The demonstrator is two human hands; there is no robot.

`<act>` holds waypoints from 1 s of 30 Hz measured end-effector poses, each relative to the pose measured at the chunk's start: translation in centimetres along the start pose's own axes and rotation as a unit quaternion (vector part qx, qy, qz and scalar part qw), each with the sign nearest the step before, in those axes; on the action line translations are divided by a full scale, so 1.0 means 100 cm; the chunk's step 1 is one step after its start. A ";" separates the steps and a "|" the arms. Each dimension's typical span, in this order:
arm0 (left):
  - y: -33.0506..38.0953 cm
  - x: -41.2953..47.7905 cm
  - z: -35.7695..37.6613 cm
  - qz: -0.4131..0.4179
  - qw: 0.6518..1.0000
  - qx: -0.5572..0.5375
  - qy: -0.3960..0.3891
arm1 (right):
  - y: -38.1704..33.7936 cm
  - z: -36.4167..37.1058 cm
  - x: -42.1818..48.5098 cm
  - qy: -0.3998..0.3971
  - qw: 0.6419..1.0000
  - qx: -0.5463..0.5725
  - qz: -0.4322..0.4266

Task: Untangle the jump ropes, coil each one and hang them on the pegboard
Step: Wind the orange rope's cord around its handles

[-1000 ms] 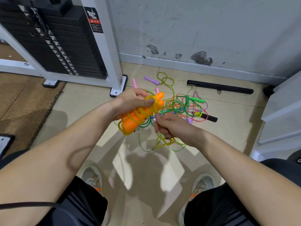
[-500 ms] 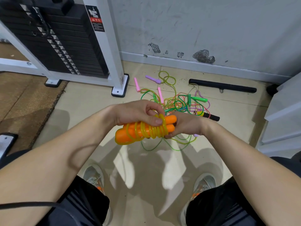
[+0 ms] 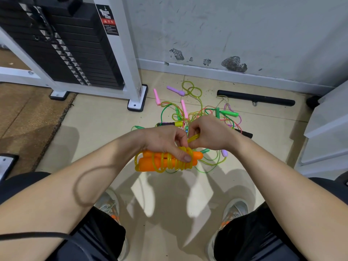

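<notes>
While my left grip point(image 3: 165, 142) clamps the orange handles point(image 3: 150, 163), my right grip point(image 3: 209, 134) beside it pinches the yellow rope point(image 3: 193, 137), maybe its end; I should tuck it snugly under the coils point(image 3: 170, 162).

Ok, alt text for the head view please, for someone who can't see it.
The left hand holds two orange handles side by side, wound with yellow cord, while the right hand pinches a loose stretch of that cord above them. Beyond the hands, a tangle of ropes with pink, purple and green handles lies on the tiled floor near a weight-stack machine.
</notes>
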State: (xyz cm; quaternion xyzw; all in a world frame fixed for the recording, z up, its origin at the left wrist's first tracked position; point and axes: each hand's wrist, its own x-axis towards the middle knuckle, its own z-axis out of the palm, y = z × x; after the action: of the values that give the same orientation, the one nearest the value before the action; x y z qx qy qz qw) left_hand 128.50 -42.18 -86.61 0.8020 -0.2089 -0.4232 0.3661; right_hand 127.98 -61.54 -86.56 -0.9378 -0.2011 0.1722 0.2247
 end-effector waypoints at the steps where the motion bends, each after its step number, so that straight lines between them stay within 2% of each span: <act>1: 0.000 0.000 0.000 -0.006 1.000 0.007 -0.003 | -0.002 0.001 0.000 0.029 0.997 -0.065 0.006; 3: 0.002 0.000 0.001 -0.015 1.000 0.017 -0.004 | -0.007 -0.002 0.000 0.084 0.972 -0.217 0.014; 5: 0.003 0.000 0.001 -0.019 1.000 0.021 0.006 | -0.008 -0.005 0.000 0.090 0.967 -0.237 0.030; 11: -0.001 0.005 -0.002 -0.077 0.992 0.100 0.028 | -0.012 0.000 0.001 0.026 0.999 -0.005 0.041; 16: -0.004 0.009 0.000 -0.083 0.989 0.103 0.068 | -0.015 -0.007 -0.001 0.015 0.973 0.214 0.084; 21: -0.014 0.009 -0.004 -0.054 0.994 0.046 0.078 | -0.023 0.005 -0.009 0.003 0.982 0.191 0.011; 25: -0.017 0.006 -0.014 -0.030 0.990 0.011 0.135 | -0.023 0.014 -0.015 0.040 0.986 0.161 -0.034; 28: -0.016 -0.001 -0.029 -0.004 0.989 -0.059 0.134 | -0.020 0.020 -0.017 0.099 0.972 0.214 -0.007; 30: -0.014 -0.004 -0.034 0.016 0.985 -0.086 0.149 | -0.018 0.024 -0.018 0.106 0.955 0.275 0.021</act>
State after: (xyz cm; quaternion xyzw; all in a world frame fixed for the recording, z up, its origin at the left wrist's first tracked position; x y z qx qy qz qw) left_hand 131.14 -39.65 -86.21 0.8179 -0.1278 -0.3095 0.4679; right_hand 124.92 -60.01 -87.33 -0.8564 -0.1013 0.1256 0.4905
